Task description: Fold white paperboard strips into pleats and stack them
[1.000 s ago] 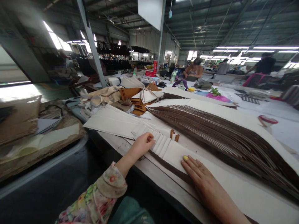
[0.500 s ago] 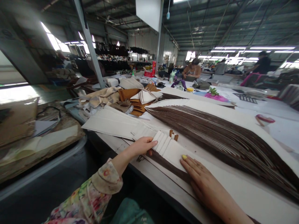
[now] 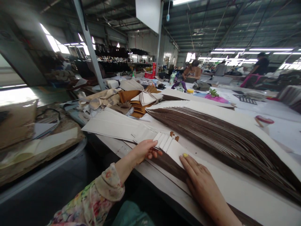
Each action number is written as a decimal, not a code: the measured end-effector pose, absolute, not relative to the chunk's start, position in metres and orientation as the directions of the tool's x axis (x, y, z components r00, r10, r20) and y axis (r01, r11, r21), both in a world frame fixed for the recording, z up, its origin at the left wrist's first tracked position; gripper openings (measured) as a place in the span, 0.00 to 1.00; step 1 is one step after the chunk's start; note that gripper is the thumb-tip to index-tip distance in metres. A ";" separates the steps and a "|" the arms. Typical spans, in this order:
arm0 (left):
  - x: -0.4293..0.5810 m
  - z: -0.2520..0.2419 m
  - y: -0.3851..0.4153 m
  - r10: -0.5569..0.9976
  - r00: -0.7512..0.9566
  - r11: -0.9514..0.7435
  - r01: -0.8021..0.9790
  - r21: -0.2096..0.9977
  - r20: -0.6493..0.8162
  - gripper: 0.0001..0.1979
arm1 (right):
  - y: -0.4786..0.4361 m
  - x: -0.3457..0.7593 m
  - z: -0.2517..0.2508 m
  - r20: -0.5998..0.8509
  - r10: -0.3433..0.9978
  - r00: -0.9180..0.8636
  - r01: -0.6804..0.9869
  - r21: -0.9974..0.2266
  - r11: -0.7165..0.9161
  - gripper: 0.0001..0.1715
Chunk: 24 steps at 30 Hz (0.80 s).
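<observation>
Curled on One Side, Flat on the Other

Leftmost, between nine and ten o'clock from the stepped, narrow white sheet ends (image 3: 164, 142), long pale panels (image 3: 109, 123) with crisp straight edges fan out, a spread that seems to keep each edge separate. Folded rust-brown, leather-like pieces (image 3: 127, 95) lie at eleven. At eight, my left hand (image 3: 144, 149) has its thumb over the nearest step and its fingers loosely curled below; I cannot tell whether they pinch it. Small notched brown scraps (image 3: 174, 136) lie at two, on the white desk (image 3: 151, 179). Between four and five, my right hand (image 3: 200, 177) rests flat, gripping nothing, on a long, smooth white strip (image 3: 174, 153), probably to stop it sliding; dark brown material (image 3: 172, 166) shows along its near side. At three, a thick stack of white-faced brown sheets (image 3: 211, 135) bows in a smooth curve, its layered edges exposed.
</observation>
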<state>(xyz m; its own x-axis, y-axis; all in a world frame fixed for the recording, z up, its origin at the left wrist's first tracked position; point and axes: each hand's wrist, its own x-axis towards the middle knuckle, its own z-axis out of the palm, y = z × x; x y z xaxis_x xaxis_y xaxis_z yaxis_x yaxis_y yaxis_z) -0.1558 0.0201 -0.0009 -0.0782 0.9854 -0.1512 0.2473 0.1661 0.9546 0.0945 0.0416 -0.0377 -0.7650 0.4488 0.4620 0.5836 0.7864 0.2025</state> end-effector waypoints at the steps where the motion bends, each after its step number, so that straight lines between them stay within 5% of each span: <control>1: -0.159 -0.001 0.018 0.987 -0.122 0.139 0.310 0.941 -0.105 0.12 | 0.042 0.096 -0.039 0.455 0.440 -0.774 0.579 0.225 0.784 0.30; 8: -0.180 -0.015 0.009 0.953 -0.247 0.029 0.650 0.759 0.175 0.09 | 0.042 0.097 -0.048 0.432 0.367 -0.824 0.511 0.286 0.811 0.32; 24: -0.176 -0.019 0.010 0.943 -0.265 0.072 0.756 0.651 0.204 0.05 | 0.037 0.084 -0.043 0.418 0.352 -0.837 0.495 0.305 0.814 0.31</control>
